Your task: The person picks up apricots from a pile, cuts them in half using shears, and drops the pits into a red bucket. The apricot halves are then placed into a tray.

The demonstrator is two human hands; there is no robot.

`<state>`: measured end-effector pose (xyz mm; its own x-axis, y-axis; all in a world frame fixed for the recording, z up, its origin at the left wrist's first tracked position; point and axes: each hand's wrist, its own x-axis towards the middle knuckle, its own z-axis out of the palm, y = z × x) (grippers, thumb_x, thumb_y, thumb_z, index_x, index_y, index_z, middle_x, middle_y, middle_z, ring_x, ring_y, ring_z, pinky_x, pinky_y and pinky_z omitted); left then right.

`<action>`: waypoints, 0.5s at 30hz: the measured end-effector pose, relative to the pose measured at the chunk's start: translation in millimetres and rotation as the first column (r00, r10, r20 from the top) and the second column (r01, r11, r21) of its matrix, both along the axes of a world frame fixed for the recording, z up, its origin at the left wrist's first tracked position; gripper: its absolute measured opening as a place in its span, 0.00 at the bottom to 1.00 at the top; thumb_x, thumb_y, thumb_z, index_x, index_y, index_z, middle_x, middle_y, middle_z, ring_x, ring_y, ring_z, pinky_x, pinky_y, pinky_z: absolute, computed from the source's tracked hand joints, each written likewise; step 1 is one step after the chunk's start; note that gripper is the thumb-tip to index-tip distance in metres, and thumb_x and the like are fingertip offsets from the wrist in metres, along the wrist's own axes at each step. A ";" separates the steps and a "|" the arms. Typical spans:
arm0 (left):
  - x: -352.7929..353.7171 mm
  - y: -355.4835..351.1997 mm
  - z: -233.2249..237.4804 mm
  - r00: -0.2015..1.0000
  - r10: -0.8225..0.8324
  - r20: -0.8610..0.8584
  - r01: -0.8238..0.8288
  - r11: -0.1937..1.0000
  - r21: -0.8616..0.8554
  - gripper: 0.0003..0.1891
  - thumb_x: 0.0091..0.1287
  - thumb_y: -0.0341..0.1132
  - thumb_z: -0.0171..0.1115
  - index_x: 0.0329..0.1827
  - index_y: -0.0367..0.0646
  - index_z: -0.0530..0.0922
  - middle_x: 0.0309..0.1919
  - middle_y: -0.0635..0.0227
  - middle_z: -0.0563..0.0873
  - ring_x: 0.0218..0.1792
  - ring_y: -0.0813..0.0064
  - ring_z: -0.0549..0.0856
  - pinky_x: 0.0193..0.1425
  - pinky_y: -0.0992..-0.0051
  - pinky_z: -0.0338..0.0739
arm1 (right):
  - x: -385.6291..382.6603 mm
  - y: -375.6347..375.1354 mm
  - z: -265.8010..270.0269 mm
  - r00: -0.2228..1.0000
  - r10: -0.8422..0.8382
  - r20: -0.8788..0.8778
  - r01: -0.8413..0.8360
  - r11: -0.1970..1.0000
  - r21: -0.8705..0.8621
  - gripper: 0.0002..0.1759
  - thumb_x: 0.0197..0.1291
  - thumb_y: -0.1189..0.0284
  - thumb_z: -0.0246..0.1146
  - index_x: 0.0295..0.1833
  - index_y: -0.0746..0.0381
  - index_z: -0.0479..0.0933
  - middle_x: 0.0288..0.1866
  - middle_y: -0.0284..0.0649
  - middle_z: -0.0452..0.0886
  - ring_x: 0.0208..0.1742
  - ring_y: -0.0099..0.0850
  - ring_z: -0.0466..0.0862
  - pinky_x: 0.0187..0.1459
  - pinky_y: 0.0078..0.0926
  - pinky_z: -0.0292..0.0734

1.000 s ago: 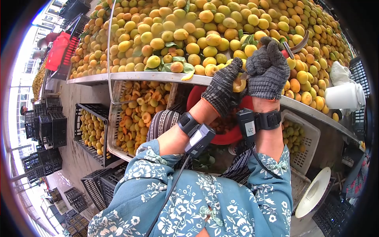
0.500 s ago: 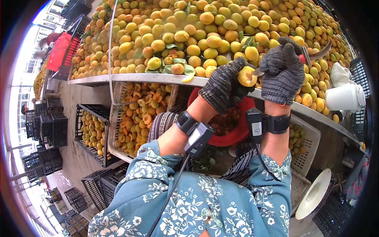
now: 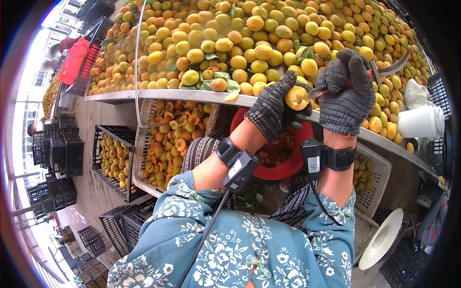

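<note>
My left hand [image 3: 272,106], in a dark knitted glove, holds a yellow apricot [image 3: 297,98] over the metal rim [image 3: 182,95] of a fruit-laden table. Gloved fingers of my right hand [image 3: 346,89] are wrapped round the red handle of a knife with a curved blade [image 3: 396,63] pointing right. From the other side of that hand a small metal tip [image 3: 313,94] reaches the apricot's right side. Below my hands is a red basin [image 3: 278,172] with dark pieces inside, partly hidden by my left hand and wrist.
A large heap of apricots [image 3: 249,29] covers the table. Crates of halved fruit [image 3: 180,144] and whole fruit [image 3: 113,156] stand lower left. Right are a white bucket [image 3: 418,120], a pale crate [image 3: 382,180] and a straw hat [image 3: 382,238]. Black crates [image 3: 66,153] stand far left.
The apricot has turned in my left hand and sits slightly lower, with more of its face showing. My right hand and the knife have shifted a little to the right.
</note>
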<state>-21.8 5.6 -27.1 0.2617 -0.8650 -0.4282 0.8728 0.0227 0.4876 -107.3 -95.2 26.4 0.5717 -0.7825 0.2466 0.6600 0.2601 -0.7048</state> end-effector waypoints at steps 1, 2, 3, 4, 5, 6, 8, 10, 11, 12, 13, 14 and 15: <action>-7.5 -2.7 5.7 0.998 0.043 -0.054 -0.044 0.999 -0.002 0.15 0.67 0.49 0.58 0.45 0.48 0.74 0.31 0.71 0.83 0.26 0.75 0.83 0.25 0.76 0.80 | -0.3 -0.3 -1.3 1.000 -0.002 -0.001 0.002 1.000 0.002 0.11 0.61 0.69 0.61 0.44 0.66 0.76 0.19 0.29 0.66 0.20 0.21 0.64 0.27 0.25 0.67; -11.8 -4.1 8.3 0.990 0.087 -0.107 -0.088 0.996 -0.002 0.15 0.68 0.50 0.57 0.44 0.48 0.74 0.31 0.71 0.83 0.26 0.75 0.83 0.24 0.76 0.80 | 0.2 -0.6 -3.5 1.000 0.000 0.017 0.000 1.000 -0.013 0.11 0.61 0.69 0.61 0.43 0.66 0.77 0.19 0.29 0.65 0.19 0.21 0.63 0.26 0.24 0.66; -11.1 -2.2 4.6 0.990 0.086 -0.108 -0.086 0.996 0.000 0.15 0.68 0.50 0.57 0.44 0.48 0.74 0.31 0.71 0.83 0.26 0.75 0.83 0.24 0.76 0.80 | 0.3 -0.8 -5.1 0.999 0.002 0.035 -0.001 1.000 -0.028 0.11 0.61 0.68 0.61 0.41 0.66 0.77 0.18 0.29 0.65 0.18 0.21 0.63 0.24 0.24 0.66; -9.3 1.5 -1.8 0.998 0.027 -0.064 -0.027 1.000 -0.008 0.15 0.68 0.50 0.56 0.44 0.48 0.74 0.32 0.71 0.83 0.28 0.75 0.83 0.26 0.76 0.81 | 0.6 0.4 -5.5 0.999 0.000 0.033 0.001 1.000 -0.027 0.11 0.61 0.68 0.61 0.41 0.66 0.77 0.18 0.29 0.65 0.18 0.21 0.63 0.24 0.24 0.66; -8.6 3.0 -5.2 0.999 -0.032 -0.020 0.032 0.999 -0.014 0.15 0.68 0.50 0.56 0.44 0.48 0.74 0.34 0.70 0.82 0.31 0.75 0.84 0.28 0.75 0.82 | 1.7 2.3 -5.2 0.994 -0.091 -0.068 0.081 0.987 -0.140 0.11 0.62 0.68 0.61 0.41 0.66 0.77 0.18 0.29 0.65 0.17 0.21 0.63 0.22 0.23 0.65; -9.8 2.7 -2.1 0.999 -0.033 -0.020 0.033 0.999 -0.015 0.15 0.68 0.50 0.56 0.44 0.48 0.74 0.34 0.70 0.82 0.31 0.75 0.84 0.28 0.75 0.82 | 2.5 3.1 -5.1 0.969 -0.191 -0.156 0.147 0.955 -0.259 0.11 0.62 0.68 0.60 0.41 0.66 0.77 0.18 0.29 0.65 0.17 0.21 0.63 0.20 0.22 0.63; -13.8 2.7 6.9 0.993 0.041 -0.110 -0.047 0.998 -0.049 0.17 0.69 0.50 0.54 0.47 0.44 0.74 0.33 0.67 0.82 0.29 0.75 0.84 0.27 0.79 0.80 | 4.1 0.4 -15.1 0.946 -0.290 -0.142 0.216 0.895 -0.390 0.07 0.60 0.73 0.62 0.41 0.66 0.79 0.22 0.30 0.71 0.18 0.18 0.66 0.22 0.17 0.65; -19.9 -0.9 22.1 0.990 0.092 -0.106 -0.092 0.996 0.003 0.17 0.69 0.49 0.55 0.45 0.45 0.75 0.32 0.68 0.82 0.27 0.76 0.83 0.25 0.80 0.79 | 3.8 -0.2 -19.6 0.918 -0.380 -0.115 0.273 0.814 -0.513 0.06 0.58 0.79 0.63 0.42 0.66 0.80 0.27 0.31 0.77 0.19 0.16 0.70 0.23 0.13 0.68; -21.8 -1.8 25.8 0.985 0.140 -0.100 -0.135 0.989 0.055 0.16 0.68 0.49 0.56 0.44 0.45 0.75 0.31 0.69 0.82 0.26 0.77 0.82 0.23 0.81 0.77 | 2.3 0.8 -20.1 0.950 -0.296 -0.101 0.226 0.874 -0.430 0.08 0.57 0.80 0.63 0.44 0.64 0.81 0.29 0.31 0.78 0.21 0.16 0.72 0.25 0.13 0.69; -21.8 -1.1 25.1 0.985 0.142 -0.101 -0.137 0.989 0.055 0.16 0.68 0.49 0.56 0.44 0.45 0.75 0.31 0.69 0.82 0.26 0.77 0.82 0.23 0.81 0.77 | 1.3 1.3 -20.4 0.975 -0.210 -0.079 0.171 0.923 -0.344 0.11 0.56 0.82 0.63 0.45 0.62 0.82 0.32 0.32 0.79 0.23 0.16 0.74 0.26 0.14 0.71; -21.4 0.2 23.5 0.989 0.126 -0.081 -0.122 0.992 0.042 0.15 0.68 0.49 0.57 0.43 0.46 0.75 0.30 0.69 0.81 0.25 0.77 0.82 0.22 0.81 0.77 | 0.9 1.3 -19.7 0.975 -0.208 -0.079 0.169 0.924 -0.344 0.11 0.56 0.82 0.63 0.45 0.62 0.82 0.32 0.32 0.79 0.23 0.16 0.74 0.26 0.14 0.71; -21.1 1.4 21.3 0.992 0.109 -0.062 -0.107 0.994 0.029 0.15 0.67 0.49 0.58 0.41 0.46 0.76 0.29 0.70 0.81 0.24 0.78 0.82 0.21 0.82 0.76 | 0.4 1.1 -17.9 0.956 -0.273 -0.103 0.213 0.894 -0.394 0.13 0.55 0.83 0.63 0.46 0.60 0.82 0.33 0.32 0.80 0.24 0.17 0.75 0.26 0.14 0.72; -19.7 2.7 14.8 0.992 0.110 -0.062 -0.108 0.994 0.029 0.15 0.67 0.49 0.58 0.41 0.46 0.76 0.29 0.70 0.81 0.24 0.78 0.82 0.21 0.82 0.76 | 0.1 1.3 -15.9 0.933 -0.338 -0.123 0.253 0.859 -0.444 0.15 0.54 0.84 0.63 0.47 0.58 0.82 0.34 0.33 0.80 0.25 0.17 0.76 0.26 0.15 0.73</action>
